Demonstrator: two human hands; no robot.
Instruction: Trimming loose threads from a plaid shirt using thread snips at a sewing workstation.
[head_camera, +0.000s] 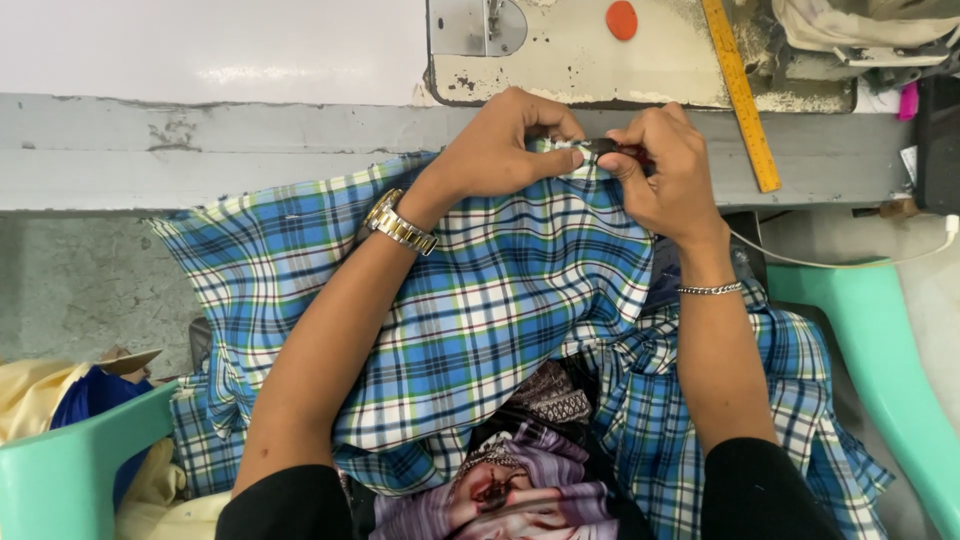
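My left hand (500, 145) pinches the plaid fabric (480, 310) edge; my right hand (665, 165) grips a small dark tool (605, 148), top centre. A slip could nick cloth or fingers.

**Setting: a sewing workshop**

I sit at a worn sewing-machine table (200, 150), its grey edge chipped and scuffed. The cream bed of an industrial sewing machine (570, 55) is set into the top, paint flaking, with a metal needle plate (478, 27) at its left end. A yellow ruler (741, 92) lies slanted across the bed, and an orange disc (621, 20) sits beside it. Blue plaid fabric (480, 310) fills my lap. Pale yellow cloth (35, 395) is heaped at my left. The floor is bare concrete (80, 290). Green plastic chair arms (885, 360) flank me.
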